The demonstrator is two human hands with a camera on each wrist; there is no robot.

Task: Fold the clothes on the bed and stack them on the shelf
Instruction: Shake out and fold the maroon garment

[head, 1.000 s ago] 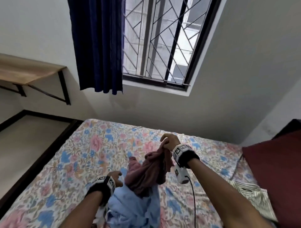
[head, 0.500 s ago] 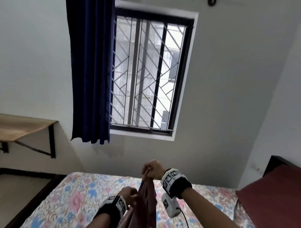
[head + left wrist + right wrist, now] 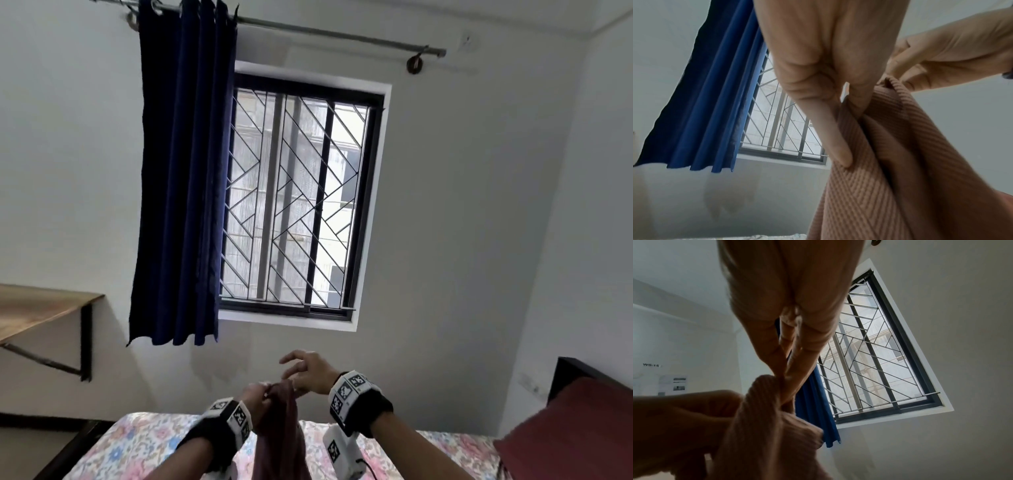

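Scanning from the left, I saw a wooden wall shelf (image 3: pixel 37 308) on dark brackets at the left edge, bare on the part in view. Right of it hung a navy curtain (image 3: pixel 181 178) from a metal rod (image 3: pixel 329 32), covering the left side of a barred window (image 3: pixel 301 205).

Low in the head view, my left hand (image 3: pixel 255 399) was raised over the bed (image 3: pixel 137 442) with its floral sheet, fingers curled and clamped on the top edge of a ribbed dusty-pink garment (image 3: pixel 282 435). The left wrist view confirmed it: the fingers (image 3: pixel 828 129) pressed into the ribbed fabric (image 3: pixel 890 162) and pinched a fold of it. The garment hung straight down from that grip, its lower part cut off by the bottom of the frame, clear of the shelf.

Just right of it, my right hand (image 3: pixel 306 371) sat slightly higher, its upper fingers spread loose. In the right wrist view, two fingers (image 3: pixel 797 361) reached down and pinched the garment's top hem (image 3: pixel 764 402) beside my left hand (image 3: pixel 684 418). The two hands were nearly touching at the hem.

Farther right, a dark red pillow (image 3: pixel 575 431) leaned against a dark headboard (image 3: pixel 565 371) at the right edge.
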